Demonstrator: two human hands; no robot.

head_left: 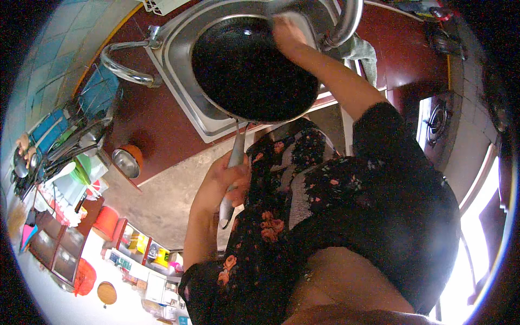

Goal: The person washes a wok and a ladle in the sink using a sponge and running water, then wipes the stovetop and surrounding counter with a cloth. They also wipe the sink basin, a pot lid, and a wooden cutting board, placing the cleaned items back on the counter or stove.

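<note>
My left hand (231, 178) grips the grey metal handle (237, 150) of a large black wok (252, 69). The wok is tilted over a stainless steel sink (174, 69), its dark inside facing up at me. At the wok's far right rim is my right hand (288, 34), blurred, with the fingers partly hidden. A grey blurred shape (280, 7) lies just beyond its fingers; whether the hand holds anything cannot be made out.
A curved chrome faucet (349, 20) rises at the right of the sink, another chrome pipe (126, 73) at the left. A grey cloth (363, 57) drapes nearby. On the dark red counter (162, 134) stands a metal bowl (126, 162). Utensils crowd the left; a gas burner (436, 124) is at right.
</note>
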